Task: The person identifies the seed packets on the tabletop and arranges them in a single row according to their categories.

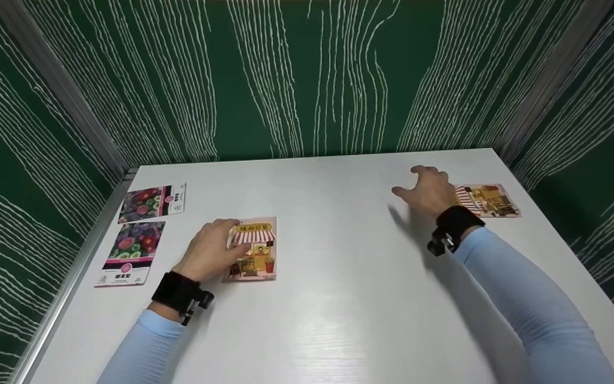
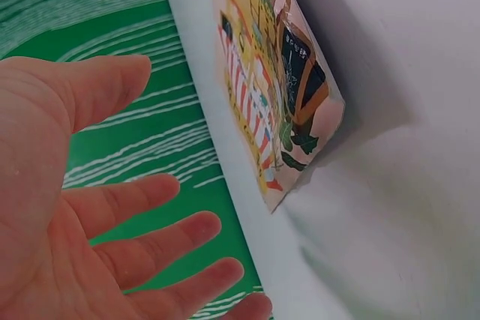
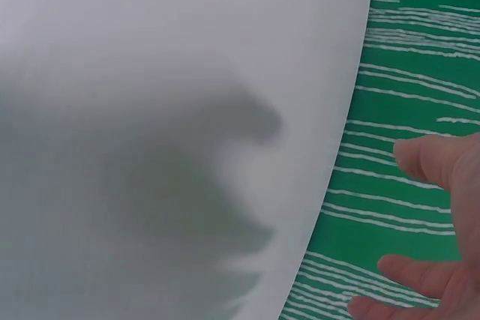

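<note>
The left hand point(image 1: 208, 256) rests at the left edge of a shopfront card point(image 1: 253, 249), its grip apart: the left wrist view shows the fingers point(image 2: 142, 249) spread and relaxed with nothing between them, and the card's near corner lifted a little off the white desk point(image 1: 339, 298), casting a shadow under it. From this grip the card lies immediately to the right, touching or all but touching the fingertips, with its long axis running away from the person toward the green wall point(image 1: 307, 80); the left hand is plainly the nearer one to it. The card shows a little shop with a red-and-white striped awning, a yellow sign above and potted plants at the door, on a pale pink ground. The right hand point(image 1: 429, 191) hovers over the desk on the far side, its grip also apart, fingers loose and holding nothing, as the right wrist view confirms with only desk and shadow beneath it. Just to the right of that hand lies a second shopfront card point(image 1: 491, 200), flat, long axis across the desk. Out beyond the left hand, toward the desk's left rim, lie two flower seed packets point(image 1: 136, 250), one behind the other
</note>
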Demonstrator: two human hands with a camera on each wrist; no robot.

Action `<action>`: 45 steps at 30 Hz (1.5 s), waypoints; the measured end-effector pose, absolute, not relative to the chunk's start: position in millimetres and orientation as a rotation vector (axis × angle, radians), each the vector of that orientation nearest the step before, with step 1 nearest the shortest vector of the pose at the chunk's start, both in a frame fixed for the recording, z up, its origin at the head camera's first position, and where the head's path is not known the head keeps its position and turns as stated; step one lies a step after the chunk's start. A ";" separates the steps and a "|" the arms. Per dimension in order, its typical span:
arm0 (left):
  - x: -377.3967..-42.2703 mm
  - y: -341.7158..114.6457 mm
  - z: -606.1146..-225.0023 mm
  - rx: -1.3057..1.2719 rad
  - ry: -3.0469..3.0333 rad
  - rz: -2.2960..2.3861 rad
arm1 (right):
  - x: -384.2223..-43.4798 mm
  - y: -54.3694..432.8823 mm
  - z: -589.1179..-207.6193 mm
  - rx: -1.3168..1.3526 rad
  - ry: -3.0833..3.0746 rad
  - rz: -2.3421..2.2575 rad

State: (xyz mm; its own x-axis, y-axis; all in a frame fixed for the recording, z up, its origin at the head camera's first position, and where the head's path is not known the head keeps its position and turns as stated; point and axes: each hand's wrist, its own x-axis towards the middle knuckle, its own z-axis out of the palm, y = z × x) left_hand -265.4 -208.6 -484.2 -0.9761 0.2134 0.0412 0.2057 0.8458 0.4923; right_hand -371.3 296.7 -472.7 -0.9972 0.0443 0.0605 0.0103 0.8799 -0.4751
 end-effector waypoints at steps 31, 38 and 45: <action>-265.5 -207.6 -480.8 0.324 3.021 0.786 | -360.6 411.1 -470.4 -0.531 -2.998 0.777; -265.4 -203.2 -480.4 0.334 2.999 0.787 | -359.6 429.7 -478.8 -0.642 -3.025 0.743; -267.5 -200.8 -482.3 0.372 3.009 0.773 | -344.5 427.4 -466.0 -0.781 -3.076 0.728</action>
State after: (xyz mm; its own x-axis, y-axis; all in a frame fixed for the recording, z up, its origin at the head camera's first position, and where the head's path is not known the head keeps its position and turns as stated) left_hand -267.5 -200.8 -482.3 -0.9716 0.2321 0.0462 0.2257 0.8496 0.4767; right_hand -344.5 427.4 -466.0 -0.8788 0.4263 -0.2145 0.4772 0.7856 -0.3938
